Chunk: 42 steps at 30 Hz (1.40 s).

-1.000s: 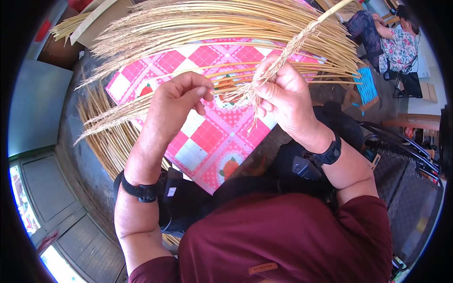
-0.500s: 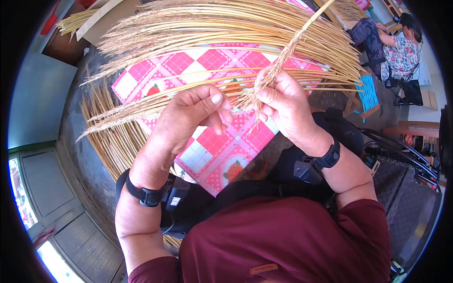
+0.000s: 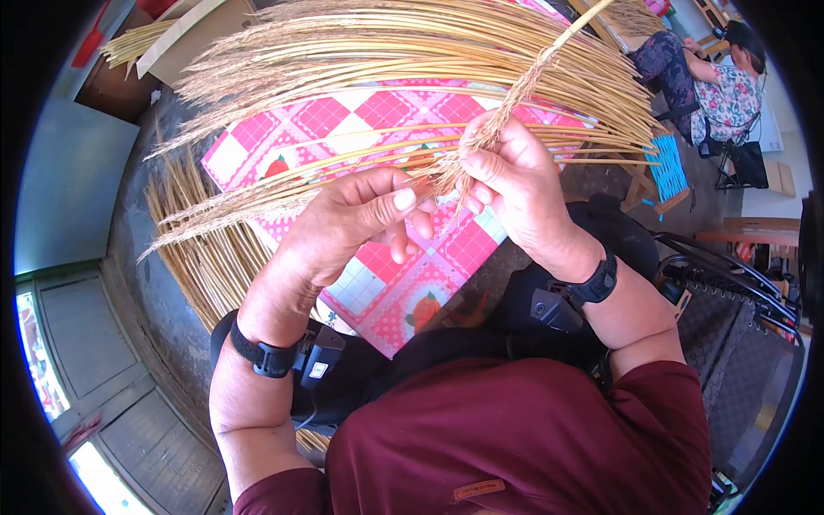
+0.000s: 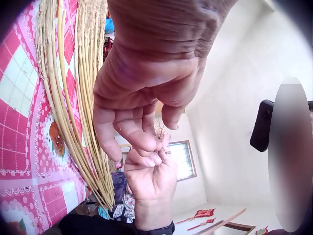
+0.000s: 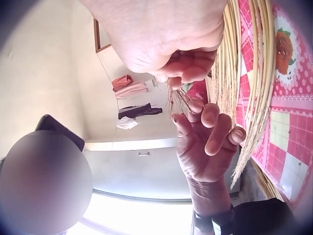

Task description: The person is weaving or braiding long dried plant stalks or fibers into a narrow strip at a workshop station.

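My right hand [image 3: 519, 167] grips the seed-head end of a dry reed stalk [image 3: 539, 73] between thumb and curled fingers. From this grip the stalk slants up and to the right, while loose wispy strands [image 5: 175, 94] stick out on the left side. Close by is my left hand [image 3: 356, 215], its thumb and forefinger tips right at those strand ends. In the right wrist view the left thumb and forefinger stand slightly apart, and the other fingers are loosely bent. Part of the seed head is hidden inside the right hand.
Long reed stalks [image 3: 412, 60] lie in a wide layer across a table with a pink checked cover [image 3: 369, 266]. More stalks [image 3: 215, 266] lie lower at the left. A blue-woven stool [image 3: 668, 170] stands at the right, near a seated person [image 3: 721, 94].
The left hand has moved right, from apart to the strand ends, its thumb and forefinger tips now at them. The right hand keeps its hold on the stalk in nearly the same place.
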Each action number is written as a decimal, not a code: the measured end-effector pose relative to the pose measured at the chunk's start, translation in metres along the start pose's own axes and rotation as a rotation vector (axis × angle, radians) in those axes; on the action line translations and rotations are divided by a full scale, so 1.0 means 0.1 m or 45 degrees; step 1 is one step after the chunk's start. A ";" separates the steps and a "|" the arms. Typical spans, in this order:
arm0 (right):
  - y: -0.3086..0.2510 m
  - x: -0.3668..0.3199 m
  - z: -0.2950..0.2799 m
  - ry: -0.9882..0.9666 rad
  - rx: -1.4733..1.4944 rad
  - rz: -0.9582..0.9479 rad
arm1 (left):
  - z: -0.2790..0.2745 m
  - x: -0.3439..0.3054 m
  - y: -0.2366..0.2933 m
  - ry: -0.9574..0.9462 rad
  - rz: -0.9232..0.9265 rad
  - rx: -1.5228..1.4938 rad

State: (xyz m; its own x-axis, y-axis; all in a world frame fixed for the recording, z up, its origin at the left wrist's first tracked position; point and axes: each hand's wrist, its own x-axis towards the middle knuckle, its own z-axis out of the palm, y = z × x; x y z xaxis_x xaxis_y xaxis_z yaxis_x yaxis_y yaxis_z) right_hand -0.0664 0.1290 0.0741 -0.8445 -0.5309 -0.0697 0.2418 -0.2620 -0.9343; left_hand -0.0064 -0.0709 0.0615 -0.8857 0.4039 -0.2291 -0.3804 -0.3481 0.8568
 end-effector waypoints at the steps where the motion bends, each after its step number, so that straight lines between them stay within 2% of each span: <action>1: 0.01 0.00 0.00 -0.006 -0.014 0.001 | 0.00 0.00 0.00 0.010 0.006 0.048; 3: 0.03 -0.01 0.00 -0.018 -0.041 0.005 | 0.00 0.01 -0.03 0.032 0.019 0.143; 12: 0.06 0.00 -0.01 -0.005 0.016 0.066 | 0.03 0.03 -0.03 0.142 -0.015 0.060; 15: 0.10 0.00 -0.01 0.018 0.059 0.069 | 0.08 0.02 0.00 0.104 -0.050 0.151; 21: 0.19 -0.03 -0.01 -0.035 -0.097 0.055 | 0.13 0.01 -0.01 0.087 -0.253 0.376; 24: 0.18 -0.02 -0.04 -0.066 -0.019 0.014 | 0.07 0.01 0.00 0.140 -0.131 0.663; 27: 0.17 -0.01 -0.04 -0.100 0.057 0.050 | 0.01 -0.01 0.01 0.119 -0.041 0.685; 30: 0.16 -0.03 -0.02 -0.068 0.042 0.103 | 0.02 -0.02 0.03 0.039 0.074 0.295; 33: 0.14 -0.05 0.01 -0.130 0.066 0.159 | -0.13 -0.01 0.12 -0.141 -0.029 0.349; 36: 0.09 -0.10 0.06 -0.147 0.059 0.251 | -0.24 0.03 0.04 -0.120 0.124 0.705; 39: 0.10 -0.16 0.07 -0.276 0.081 0.324 | -0.12 0.08 0.04 0.126 0.177 1.524; 40: 0.08 -0.19 0.10 -0.302 0.104 0.394 | -0.10 0.12 -0.05 0.255 0.261 1.480; 42: 0.05 -0.23 0.17 -0.403 0.048 0.478 | 0.02 0.18 -0.10 0.269 0.267 1.263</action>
State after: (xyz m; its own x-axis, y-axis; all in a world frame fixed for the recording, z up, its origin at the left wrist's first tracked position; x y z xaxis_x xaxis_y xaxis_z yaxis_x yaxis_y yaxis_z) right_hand -0.0375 0.1257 0.0769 -0.5103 -0.8117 -0.2842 0.5236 -0.0311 -0.8514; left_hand -0.0178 -0.0587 0.0493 -0.9739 0.2257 -0.0257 0.0927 0.4979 0.8622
